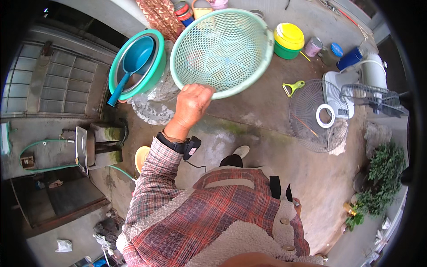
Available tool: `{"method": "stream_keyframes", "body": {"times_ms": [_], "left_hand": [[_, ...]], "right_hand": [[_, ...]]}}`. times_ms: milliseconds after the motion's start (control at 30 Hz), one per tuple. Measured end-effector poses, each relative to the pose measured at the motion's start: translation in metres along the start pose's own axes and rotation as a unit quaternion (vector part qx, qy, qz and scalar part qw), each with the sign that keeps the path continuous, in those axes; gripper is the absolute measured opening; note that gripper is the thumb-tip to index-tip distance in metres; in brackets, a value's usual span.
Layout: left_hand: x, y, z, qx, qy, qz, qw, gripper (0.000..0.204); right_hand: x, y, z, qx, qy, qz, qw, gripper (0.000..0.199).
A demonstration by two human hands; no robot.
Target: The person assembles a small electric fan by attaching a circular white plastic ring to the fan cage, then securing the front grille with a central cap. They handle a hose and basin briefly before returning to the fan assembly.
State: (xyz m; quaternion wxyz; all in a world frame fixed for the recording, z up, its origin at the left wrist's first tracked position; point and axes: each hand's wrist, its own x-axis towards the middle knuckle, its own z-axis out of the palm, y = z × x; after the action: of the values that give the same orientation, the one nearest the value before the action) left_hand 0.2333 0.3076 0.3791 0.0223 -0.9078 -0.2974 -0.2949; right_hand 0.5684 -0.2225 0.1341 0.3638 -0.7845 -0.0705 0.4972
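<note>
My left hand (192, 104) grips the near rim of a pale green mesh basket (222, 49), held tilted above the concrete ground. A black strap with a small device (184, 146) sits on that wrist, and a plaid sleeve covers the arm. Left of the basket is a teal basin (116, 66) with a steel bowl and a blue ladle (133, 60) inside. My right hand (296, 205) shows only as a sliver low at my side, beside my plaid jacket; what it holds is hidden.
A green tub with a yellow lid (288, 40), a yellow-green peeler (292, 87), a pink tin (313, 46) and a blue cup (349, 58) lie on the ground. At the right are a fan grille (311, 124), a white fan body (344, 91) and potted plants (382, 178). A green hose (44, 142) runs at the left.
</note>
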Motion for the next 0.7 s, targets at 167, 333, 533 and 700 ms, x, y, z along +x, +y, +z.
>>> {"method": "stream_keyframes", "body": {"times_ms": [167,333,533,700], "left_hand": [[0.004,-0.013,-0.018,0.063,0.021,0.023,0.998,0.016],[0.004,-0.054,-0.032,0.136,0.120,-0.006,0.983,0.019],[0.001,-0.134,-0.065,0.289,0.106,-0.101,0.946,0.024],[-0.004,-0.179,-0.072,0.299,0.105,-0.116,0.941,0.023]], "right_hand": [[0.003,0.001,0.006,-0.010,0.000,-0.016,1.000,0.018],[0.010,0.004,0.012,0.005,0.017,0.002,1.000,0.018],[0.009,-0.003,0.022,-0.007,0.017,-0.002,1.000,0.018],[0.002,0.001,0.030,-0.013,0.032,-0.003,0.999,0.019]]}}
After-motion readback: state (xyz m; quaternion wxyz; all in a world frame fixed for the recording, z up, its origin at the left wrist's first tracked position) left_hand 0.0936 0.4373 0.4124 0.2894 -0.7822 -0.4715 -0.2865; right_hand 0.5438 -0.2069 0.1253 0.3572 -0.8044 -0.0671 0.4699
